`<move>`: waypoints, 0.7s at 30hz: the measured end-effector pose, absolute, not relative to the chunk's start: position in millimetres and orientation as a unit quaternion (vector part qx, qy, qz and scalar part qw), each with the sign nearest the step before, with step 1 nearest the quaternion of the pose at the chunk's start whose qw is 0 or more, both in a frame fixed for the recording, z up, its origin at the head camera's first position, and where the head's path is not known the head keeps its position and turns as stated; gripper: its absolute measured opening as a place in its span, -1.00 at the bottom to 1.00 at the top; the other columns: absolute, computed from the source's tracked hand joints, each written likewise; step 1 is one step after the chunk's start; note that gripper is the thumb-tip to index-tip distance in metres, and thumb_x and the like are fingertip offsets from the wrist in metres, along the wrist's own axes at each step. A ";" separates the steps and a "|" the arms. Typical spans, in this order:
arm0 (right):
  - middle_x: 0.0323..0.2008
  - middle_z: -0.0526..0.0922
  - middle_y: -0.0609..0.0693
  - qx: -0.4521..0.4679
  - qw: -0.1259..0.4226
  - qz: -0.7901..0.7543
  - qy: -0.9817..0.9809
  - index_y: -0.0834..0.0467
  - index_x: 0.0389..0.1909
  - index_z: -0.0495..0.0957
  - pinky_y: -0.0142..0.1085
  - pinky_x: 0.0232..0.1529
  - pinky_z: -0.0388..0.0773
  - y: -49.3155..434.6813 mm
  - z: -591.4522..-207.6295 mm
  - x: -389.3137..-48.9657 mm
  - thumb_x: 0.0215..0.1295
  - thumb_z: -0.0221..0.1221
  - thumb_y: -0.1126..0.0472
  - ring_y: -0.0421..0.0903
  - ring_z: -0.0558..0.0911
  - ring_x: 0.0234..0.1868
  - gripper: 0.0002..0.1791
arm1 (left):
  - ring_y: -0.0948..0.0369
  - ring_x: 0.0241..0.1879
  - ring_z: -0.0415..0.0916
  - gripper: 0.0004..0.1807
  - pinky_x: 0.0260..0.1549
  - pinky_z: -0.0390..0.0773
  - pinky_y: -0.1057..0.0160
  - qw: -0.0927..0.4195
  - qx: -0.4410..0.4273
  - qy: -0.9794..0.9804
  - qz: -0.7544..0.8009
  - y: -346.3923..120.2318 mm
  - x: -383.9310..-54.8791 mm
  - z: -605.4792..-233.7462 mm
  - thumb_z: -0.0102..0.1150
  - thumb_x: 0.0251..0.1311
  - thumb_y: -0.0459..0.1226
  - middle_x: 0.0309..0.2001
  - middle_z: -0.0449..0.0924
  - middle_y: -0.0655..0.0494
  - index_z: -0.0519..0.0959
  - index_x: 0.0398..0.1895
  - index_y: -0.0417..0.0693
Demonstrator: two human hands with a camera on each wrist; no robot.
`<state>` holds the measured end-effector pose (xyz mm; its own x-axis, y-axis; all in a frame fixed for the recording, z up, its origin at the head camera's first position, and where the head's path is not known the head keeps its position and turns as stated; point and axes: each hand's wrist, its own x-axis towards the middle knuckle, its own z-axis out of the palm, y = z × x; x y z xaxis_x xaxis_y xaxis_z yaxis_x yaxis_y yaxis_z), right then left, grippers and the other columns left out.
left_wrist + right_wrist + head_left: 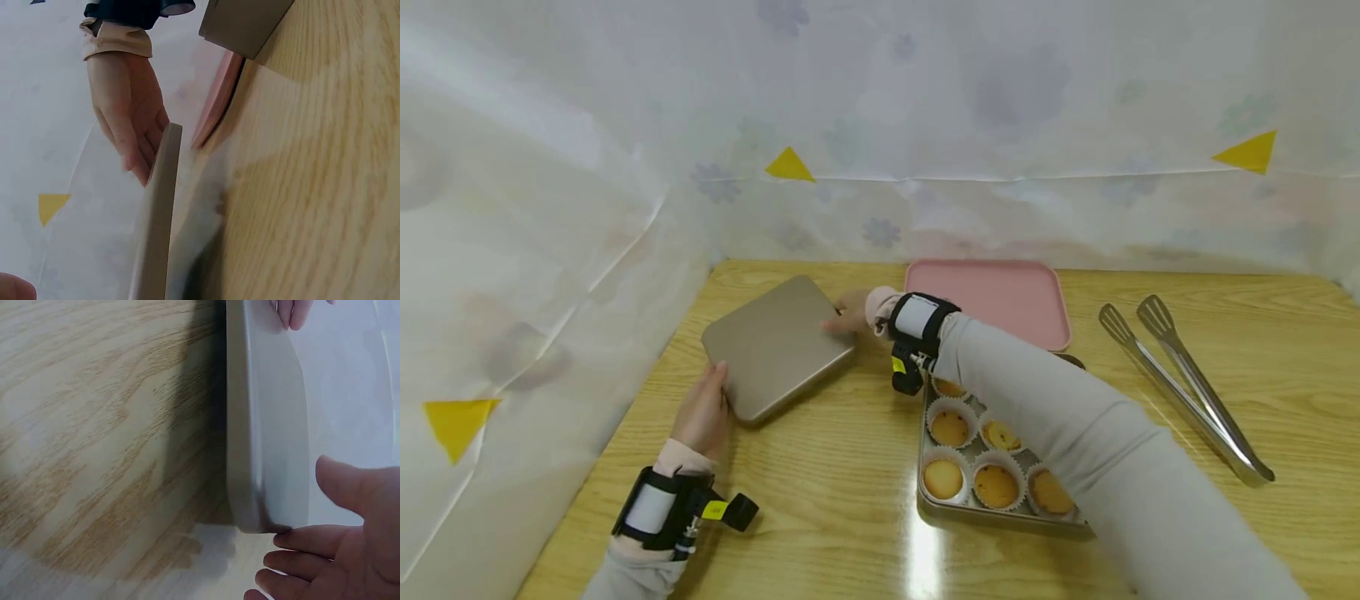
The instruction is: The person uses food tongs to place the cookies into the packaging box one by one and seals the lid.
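Note:
A flat, rectangular bronze-coloured metal lid [778, 346] hangs at a slant over the left of the table, its shadow showing beneath. My left hand [702, 410] grips its near left corner, thumb on the upper face. At the far right edge is my right hand [850, 312], its thumb over the top and fingers spread. The right wrist view shows these fingers [306, 562] nearly straight, right at the lid's corner [256, 512]. To the right, a metal muffin pan [928, 504] holds several muffins [996, 486] in paper cups, partly hidden by my right forearm.
A pink tray [992, 292] lies at the back of the wooden table [835, 500], behind my right forearm. On the right rest metal tongs [1202, 400] with slotted ends, spread apart. Pale flowered sheeting [880, 125] with yellow triangles encloses the back and left sides.

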<state>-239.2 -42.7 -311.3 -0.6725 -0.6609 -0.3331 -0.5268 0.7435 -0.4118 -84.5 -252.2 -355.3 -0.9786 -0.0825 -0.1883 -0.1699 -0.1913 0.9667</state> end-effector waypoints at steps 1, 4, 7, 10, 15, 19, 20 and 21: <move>-0.40 0.45 -0.01 -0.335 0.220 -0.147 0.904 0.23 -0.27 0.50 -0.39 -0.35 0.30 -40.3 -310.1 -239.1 0.44 0.01 -0.01 -0.16 0.36 -0.39 -0.65 | 0.25 0.48 -0.64 -0.38 0.46 -0.47 0.27 0.027 -0.091 0.630 0.771 -250.8 -84.7 -353.9 -0.58 0.55 -0.22 0.54 -0.61 0.10 -0.49 0.51 -0.11; -0.27 0.57 0.06 -0.349 0.177 -0.168 0.905 0.25 -0.10 0.54 -0.34 -0.25 0.39 -30.1 -304.8 -235.9 0.44 0.05 0.08 -0.12 0.45 -0.31 -0.70 | 0.23 0.49 -0.64 -0.38 0.46 -0.48 0.23 0.023 -0.061 0.617 0.784 -246.2 -85.9 -349.3 -0.58 0.55 -0.26 0.54 -0.61 0.08 -0.51 0.50 -0.14; -0.13 0.62 0.17 -0.356 0.154 -0.197 0.901 0.28 0.02 0.52 -0.22 -0.05 0.49 -17.4 -296.9 -229.7 0.45 0.05 0.12 -0.01 0.57 -0.16 -0.67 | 0.22 0.48 -0.68 -0.37 0.46 -0.51 0.21 0.022 -0.043 0.616 0.786 -240.5 -86.9 -342.3 -0.56 0.55 -0.26 0.53 -0.65 0.09 -0.54 0.48 -0.16; 0.04 0.62 0.20 -0.356 0.123 -0.217 0.900 0.26 0.17 0.46 -0.14 0.17 0.46 -3.1 -289.2 -221.8 0.44 0.06 0.13 0.06 0.59 0.07 -0.60 | 0.21 0.48 -0.68 -0.35 0.46 -0.52 0.19 0.027 -0.032 0.620 0.783 -234.2 -86.0 -333.3 -0.53 0.55 -0.25 0.53 -0.66 0.08 -0.55 0.48 -0.15; 0.18 0.55 0.22 -0.348 0.077 -0.254 0.899 0.25 0.32 0.36 -0.08 0.26 0.41 25.3 -277.4 -205.9 0.42 0.08 0.15 0.11 0.55 0.17 -0.49 | 0.20 0.50 -0.62 -0.34 0.47 -0.48 0.16 0.035 -0.005 0.632 0.774 -219.7 -83.3 -316.1 -0.49 0.55 -0.24 0.54 -0.60 0.07 -0.51 0.50 -0.16; 0.15 0.56 0.24 -0.334 0.059 -0.281 0.898 0.27 0.32 0.35 -0.04 0.27 0.41 54.3 -271.3 -189.4 0.41 0.09 0.16 0.12 0.55 0.17 -0.49 | 0.19 0.51 -0.58 -0.35 0.47 -0.45 0.14 0.040 0.030 0.637 0.769 -202.3 -84.1 -304.3 -0.47 0.54 -0.27 0.55 -0.55 0.04 -0.47 0.50 -0.19; 0.17 0.55 0.25 -0.331 0.055 -0.286 0.898 0.27 0.31 0.35 -0.03 0.28 0.40 62.5 -270.9 -185.3 0.41 0.09 0.17 0.13 0.53 0.19 -0.49 | 0.18 0.51 -0.58 -0.35 0.48 -0.44 0.13 0.044 0.039 0.640 0.766 -197.6 -84.2 -301.9 -0.46 0.54 -0.28 0.54 -0.55 0.03 -0.48 0.49 -0.20; 0.19 0.53 0.25 -0.325 0.051 -0.292 0.898 0.26 0.31 0.36 -0.01 0.28 0.39 70.8 -270.5 -180.8 0.41 0.08 0.17 0.14 0.51 0.22 -0.50 | 0.18 0.51 -0.57 -0.35 0.48 -0.42 0.14 0.049 0.043 0.646 0.761 -192.4 -84.7 -299.4 -0.46 0.54 -0.28 0.54 -0.55 0.02 -0.47 0.49 -0.20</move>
<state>-180.8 70.8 -270.5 -0.7829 -0.6145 0.0976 -0.5544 0.6178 -0.5576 -84.7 -192.4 -299.4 -0.9915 0.1301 0.0027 -0.0185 -0.1616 0.9867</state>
